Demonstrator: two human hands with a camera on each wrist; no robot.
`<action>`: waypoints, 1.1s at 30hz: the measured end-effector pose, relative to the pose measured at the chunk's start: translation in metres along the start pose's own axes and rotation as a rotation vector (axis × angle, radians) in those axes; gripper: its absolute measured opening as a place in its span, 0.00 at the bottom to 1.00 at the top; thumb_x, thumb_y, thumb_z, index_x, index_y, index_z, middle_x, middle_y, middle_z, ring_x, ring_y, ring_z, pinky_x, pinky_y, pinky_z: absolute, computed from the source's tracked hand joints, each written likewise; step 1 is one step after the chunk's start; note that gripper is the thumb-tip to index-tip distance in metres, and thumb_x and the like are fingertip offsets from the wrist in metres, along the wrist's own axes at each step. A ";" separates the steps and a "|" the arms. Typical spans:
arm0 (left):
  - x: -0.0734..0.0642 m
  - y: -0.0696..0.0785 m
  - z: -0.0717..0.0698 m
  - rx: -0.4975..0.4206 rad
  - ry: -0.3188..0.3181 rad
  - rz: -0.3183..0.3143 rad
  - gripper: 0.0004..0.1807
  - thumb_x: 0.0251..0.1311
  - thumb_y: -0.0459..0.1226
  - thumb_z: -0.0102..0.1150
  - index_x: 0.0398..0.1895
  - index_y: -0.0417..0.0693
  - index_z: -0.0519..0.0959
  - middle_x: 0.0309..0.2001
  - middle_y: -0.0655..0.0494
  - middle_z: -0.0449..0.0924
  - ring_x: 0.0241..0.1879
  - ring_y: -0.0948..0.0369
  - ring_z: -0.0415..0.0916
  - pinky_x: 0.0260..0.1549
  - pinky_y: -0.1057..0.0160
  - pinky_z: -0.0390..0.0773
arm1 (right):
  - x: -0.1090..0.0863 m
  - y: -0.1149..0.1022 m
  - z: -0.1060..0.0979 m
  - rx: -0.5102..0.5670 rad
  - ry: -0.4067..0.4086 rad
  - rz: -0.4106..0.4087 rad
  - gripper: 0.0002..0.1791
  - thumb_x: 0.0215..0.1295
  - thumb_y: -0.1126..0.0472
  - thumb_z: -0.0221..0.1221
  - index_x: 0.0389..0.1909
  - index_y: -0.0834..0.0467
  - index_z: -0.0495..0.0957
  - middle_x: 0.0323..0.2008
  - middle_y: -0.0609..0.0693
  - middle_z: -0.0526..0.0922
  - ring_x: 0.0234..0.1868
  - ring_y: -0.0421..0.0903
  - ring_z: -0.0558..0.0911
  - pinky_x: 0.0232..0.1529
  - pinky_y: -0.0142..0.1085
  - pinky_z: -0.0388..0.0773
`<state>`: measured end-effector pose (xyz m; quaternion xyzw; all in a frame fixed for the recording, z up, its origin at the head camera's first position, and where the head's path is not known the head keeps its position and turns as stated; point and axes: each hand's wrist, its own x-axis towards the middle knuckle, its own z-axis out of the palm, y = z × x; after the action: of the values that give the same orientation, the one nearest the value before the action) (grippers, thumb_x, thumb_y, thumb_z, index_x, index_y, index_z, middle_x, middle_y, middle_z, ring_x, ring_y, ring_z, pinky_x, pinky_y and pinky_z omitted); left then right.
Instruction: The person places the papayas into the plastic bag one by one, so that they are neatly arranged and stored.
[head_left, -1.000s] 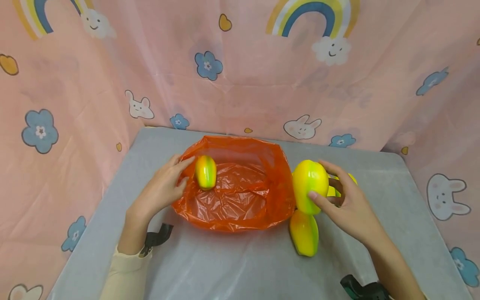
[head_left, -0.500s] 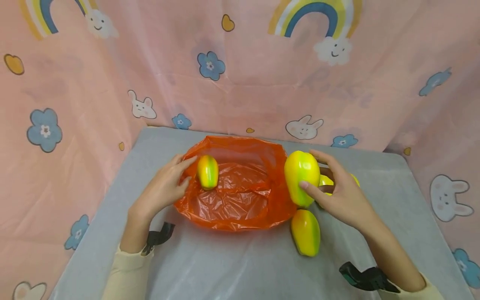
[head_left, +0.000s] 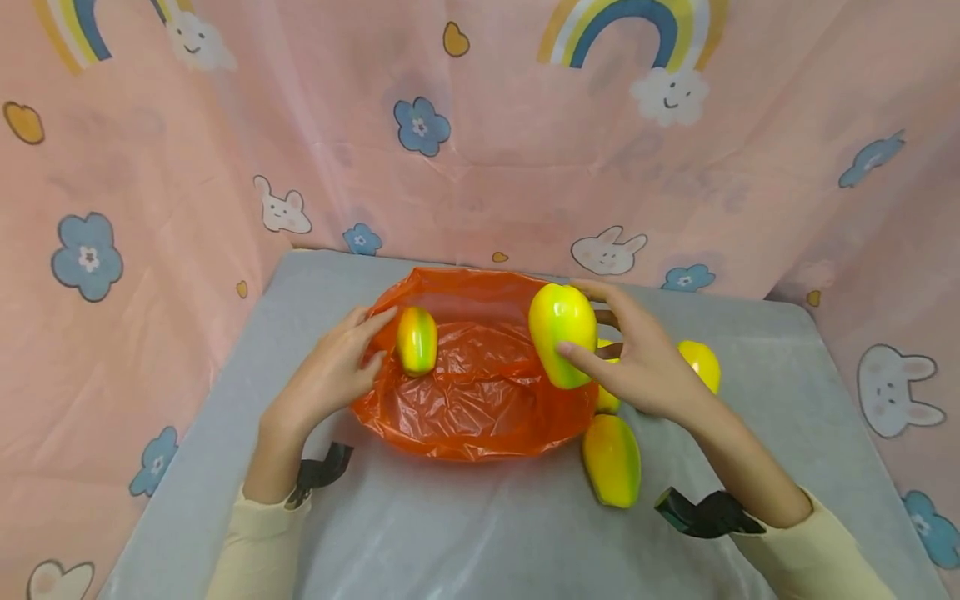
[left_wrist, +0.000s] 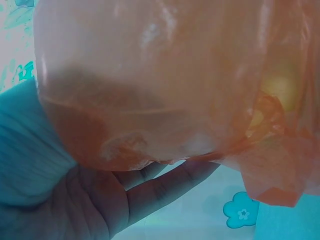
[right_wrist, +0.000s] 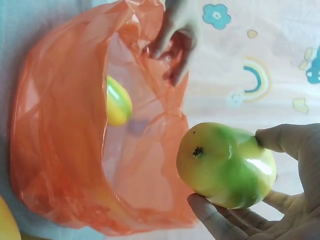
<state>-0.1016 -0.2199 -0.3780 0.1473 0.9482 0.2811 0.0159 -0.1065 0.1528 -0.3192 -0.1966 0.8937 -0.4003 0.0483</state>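
Observation:
My right hand [head_left: 630,358] grips a glossy yellow-green papaya [head_left: 562,333] between thumb and fingers. It is over the right part of an orange-red plastic bag [head_left: 480,446], whose mouth gapes upward. In the right wrist view the held papaya [right_wrist: 225,165] shows its dark stem mark, close to the bag mouth. My left hand [head_left: 330,371] holds the bag's left rim, its fingers at the edge; the film hides part of this hand in the left wrist view. A second papaya [head_left: 417,342], yellow with green and orange streaks, lies inside the bag near my left fingertips.
Another papaya [head_left: 611,461] lies on the grey table [head_left: 465,533] by the bag's front right corner. Yellow fruit [head_left: 701,365] shows behind my right wrist, and more yellow [head_left: 609,400] beneath that hand. A pink patterned curtain [head_left: 495,167] stands behind the table.
My right hand has carried the papaya leftward and slightly up, from beside the bag to over its right part. The left hand stays at the bag's rim.

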 end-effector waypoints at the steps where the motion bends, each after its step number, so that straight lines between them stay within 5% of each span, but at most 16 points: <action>1: 0.000 0.000 0.000 0.003 0.005 0.002 0.36 0.67 0.28 0.60 0.80 0.41 0.66 0.68 0.40 0.73 0.44 0.50 0.73 0.44 0.54 0.78 | 0.002 -0.001 0.002 0.000 -0.008 -0.005 0.41 0.71 0.53 0.68 0.80 0.50 0.61 0.76 0.54 0.69 0.68 0.61 0.81 0.52 0.53 0.89; 20: 0.000 -0.003 -0.004 0.004 0.012 0.005 0.36 0.69 0.29 0.61 0.80 0.38 0.65 0.64 0.40 0.73 0.39 0.51 0.72 0.40 0.55 0.76 | 0.051 -0.021 0.021 -0.128 -0.177 -0.061 0.45 0.68 0.53 0.70 0.81 0.53 0.60 0.74 0.55 0.71 0.66 0.57 0.79 0.59 0.53 0.85; 33: 0.000 -0.001 -0.004 -0.011 -0.005 -0.008 0.35 0.70 0.29 0.59 0.79 0.37 0.65 0.70 0.37 0.71 0.51 0.45 0.75 0.53 0.45 0.83 | 0.077 -0.031 0.035 -0.147 -0.258 -0.035 0.42 0.69 0.51 0.68 0.79 0.56 0.62 0.72 0.55 0.73 0.65 0.55 0.78 0.60 0.51 0.85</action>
<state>-0.1020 -0.2229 -0.3750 0.1439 0.9472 0.2857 0.0201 -0.1589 0.0797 -0.3141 -0.2649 0.9035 -0.3059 0.1410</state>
